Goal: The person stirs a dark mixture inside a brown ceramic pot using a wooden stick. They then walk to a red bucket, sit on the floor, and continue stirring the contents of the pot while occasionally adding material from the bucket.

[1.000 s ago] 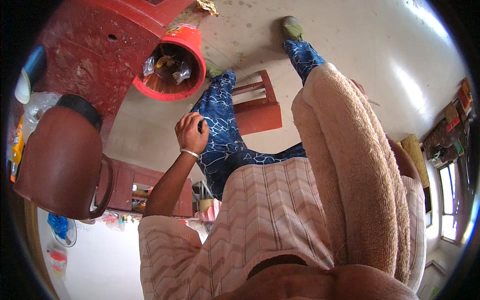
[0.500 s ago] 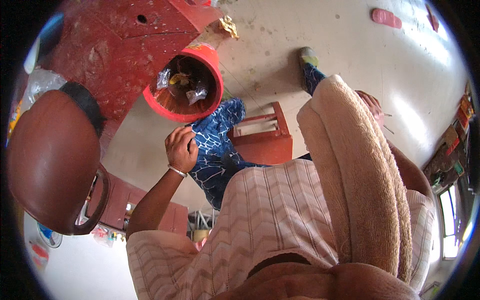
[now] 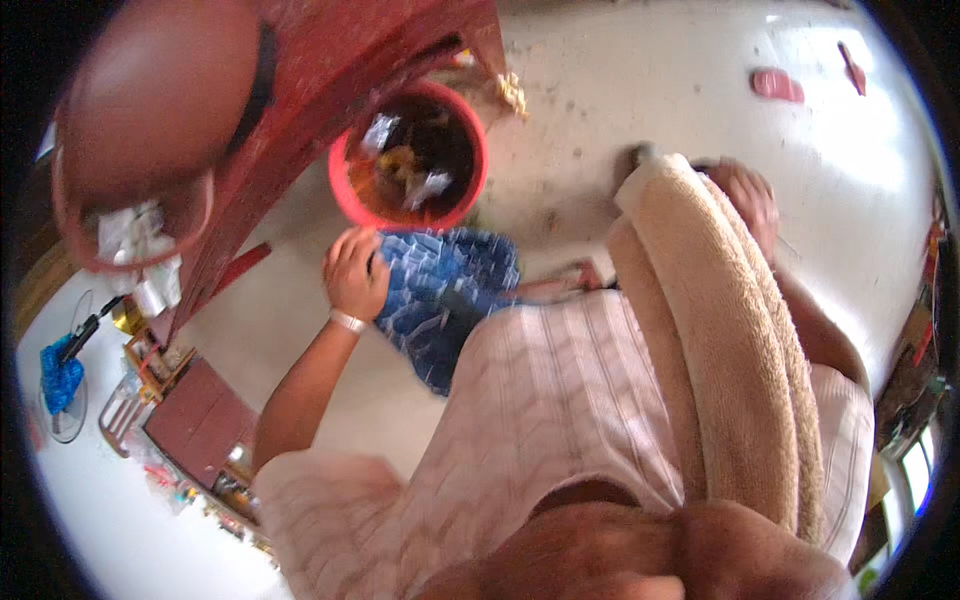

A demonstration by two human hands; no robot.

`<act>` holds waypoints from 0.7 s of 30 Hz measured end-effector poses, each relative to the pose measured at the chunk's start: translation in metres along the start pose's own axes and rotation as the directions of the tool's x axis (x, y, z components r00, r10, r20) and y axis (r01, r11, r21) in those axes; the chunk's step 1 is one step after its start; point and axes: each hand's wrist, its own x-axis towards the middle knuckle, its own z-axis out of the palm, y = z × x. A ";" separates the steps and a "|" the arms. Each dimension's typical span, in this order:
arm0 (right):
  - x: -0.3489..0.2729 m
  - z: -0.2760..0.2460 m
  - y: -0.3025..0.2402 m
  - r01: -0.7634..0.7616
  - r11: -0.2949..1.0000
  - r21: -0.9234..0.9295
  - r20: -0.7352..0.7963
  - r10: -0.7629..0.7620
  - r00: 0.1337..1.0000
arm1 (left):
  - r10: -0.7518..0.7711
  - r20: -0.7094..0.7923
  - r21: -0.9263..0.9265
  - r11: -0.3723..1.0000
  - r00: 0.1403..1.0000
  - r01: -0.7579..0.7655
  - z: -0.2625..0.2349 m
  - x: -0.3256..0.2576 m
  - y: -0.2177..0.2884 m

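Farthest left, well below the left hand, small coloured items (image 3: 165, 478) are seen, too blurred for any print to be read. Above left of that hand, a brown jug (image 3: 160, 110) is seen by a red table (image 3: 335, 75). The left hand (image 3: 355, 273) is laid half open, fingers loosely curled, on blue patterned trousers (image 3: 430, 275); its palm is hidden. Just beyond its fingertips, a red bucket (image 3: 479, 155) is set, wrappers inside. Beside the right hand (image 3: 748, 205), on its left, a beige towel (image 3: 735, 340) is draped; that hand is partly covered, and its grip cannot be told.
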 end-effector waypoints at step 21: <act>-0.056 0.016 -0.008 0.090 0.977 -0.194 -0.146 -0.120 0.982 | -0.835 0.336 -0.654 0.126 0.436 0.746 0.156 0.045 -0.050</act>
